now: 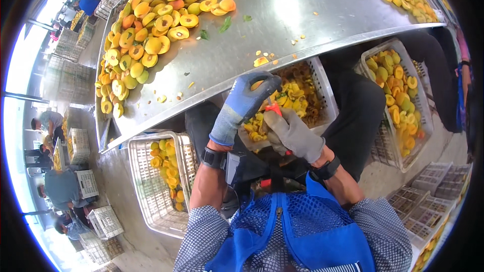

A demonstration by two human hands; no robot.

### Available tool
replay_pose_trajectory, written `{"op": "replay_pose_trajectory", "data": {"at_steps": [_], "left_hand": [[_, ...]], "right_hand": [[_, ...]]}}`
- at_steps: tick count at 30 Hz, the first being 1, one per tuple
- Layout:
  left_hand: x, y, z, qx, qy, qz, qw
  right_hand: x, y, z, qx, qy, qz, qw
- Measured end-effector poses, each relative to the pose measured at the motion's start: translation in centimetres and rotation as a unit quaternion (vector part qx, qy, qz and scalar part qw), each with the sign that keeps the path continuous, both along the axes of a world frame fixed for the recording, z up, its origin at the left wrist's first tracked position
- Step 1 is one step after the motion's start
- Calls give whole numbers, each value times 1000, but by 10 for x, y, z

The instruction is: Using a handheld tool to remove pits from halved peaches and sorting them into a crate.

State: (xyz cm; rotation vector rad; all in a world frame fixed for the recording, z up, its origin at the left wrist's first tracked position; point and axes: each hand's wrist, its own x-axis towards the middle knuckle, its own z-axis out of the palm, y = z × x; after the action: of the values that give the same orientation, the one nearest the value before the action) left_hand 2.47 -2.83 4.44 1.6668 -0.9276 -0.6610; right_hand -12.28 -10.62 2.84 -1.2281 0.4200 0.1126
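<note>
My left hand, in a blue and grey glove, is raised just past the table's near edge. Its thumb and fingers curl together in a ring, and whatever they may pinch is hidden. Close beside it, my right hand in a grey glove grips a small tool with a red handle. A short metal part of that tool points toward the left hand's fingers. Below both hands stands a crate with yellow fruit pieces and brown stones or scraps.
Halved yellow-orange stone fruits are heaped on the metal table, with leaves and scraps nearby. Crates of fruit stand at my left and right. Other people sit among stacked crates at far left.
</note>
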Motion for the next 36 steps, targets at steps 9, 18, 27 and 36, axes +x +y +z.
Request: {"op": "replay_pose_trajectory", "data": {"at_steps": [9, 18, 27, 36], "left_hand": [[-2, 0, -15, -71, 11, 41, 997], [-13, -3, -30, -140, 61, 87, 984], [3, 3, -27, -166, 282, -83, 941], [-15, -4, -43, -289, 447, 59, 845]], "right_hand": [[8, 4, 2, 31, 24, -7, 999], [3, 4, -1, 119, 52, 16, 991], [-2, 11, -1, 305, -13, 28, 952], [-6, 6, -12, 266, -125, 72, 953]]}}
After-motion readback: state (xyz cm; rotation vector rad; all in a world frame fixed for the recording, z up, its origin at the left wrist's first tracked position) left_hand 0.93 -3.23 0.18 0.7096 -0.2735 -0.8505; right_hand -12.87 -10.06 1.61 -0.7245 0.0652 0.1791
